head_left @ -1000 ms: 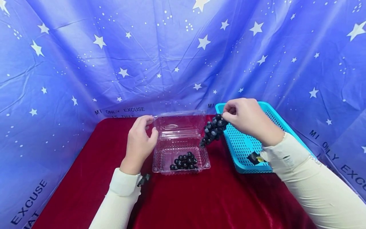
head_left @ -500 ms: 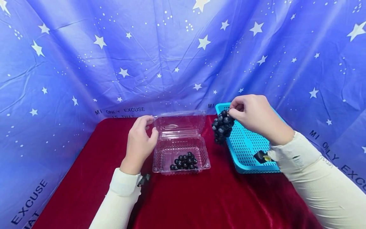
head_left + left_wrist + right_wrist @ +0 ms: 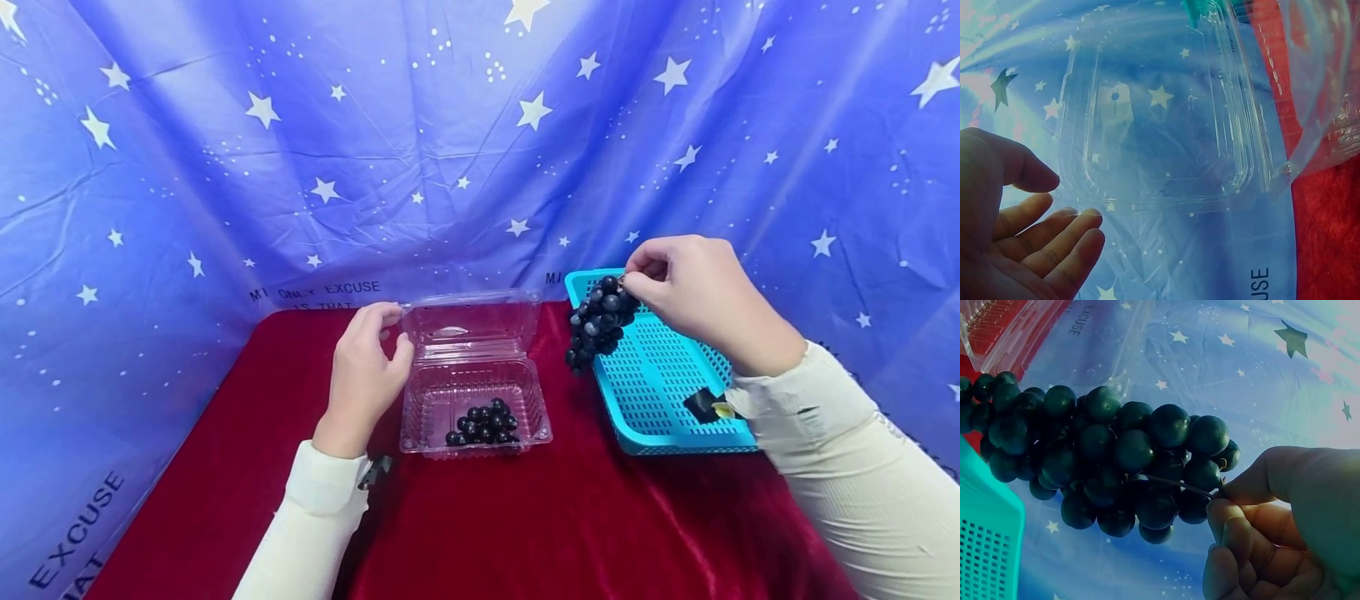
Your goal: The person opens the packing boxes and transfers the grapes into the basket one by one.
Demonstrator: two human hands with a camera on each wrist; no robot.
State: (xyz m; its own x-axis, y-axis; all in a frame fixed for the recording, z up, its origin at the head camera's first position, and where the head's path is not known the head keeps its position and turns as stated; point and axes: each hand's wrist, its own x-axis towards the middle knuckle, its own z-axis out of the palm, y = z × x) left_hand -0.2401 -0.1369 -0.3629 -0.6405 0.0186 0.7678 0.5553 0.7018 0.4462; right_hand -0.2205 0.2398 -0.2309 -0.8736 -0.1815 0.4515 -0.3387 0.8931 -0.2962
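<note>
Here's the bunch [image 3: 596, 321], hanging by its stem [image 3: 1179, 483] at the left rim of the basket [image 3: 611, 408], between it and the box [image 3: 545, 433]. Its long axis slants down and left from the pinch, the free end pointing to the box side. The right hand [image 3: 697, 292] is the nearer by far, right at the top of it, thumb and finger nipping that stem. The bunch lies well off to the right of the left hand [image 3: 367, 367]! And what a bunch: dark, near black, tightly packed round grapes, a dusty bloom on some, smaller ones at the tip. Over on the left, relaxed fingers grasp nothing beside the raised lid [image 3: 465, 321]; whether they touch it, I can't tell. Inside the box, a smaller cluster [image 3: 487, 423] sits at the near side. Under it all, red cloth [image 3: 487, 525]; behind, a starry blue curtain [image 3: 420, 108].
</note>
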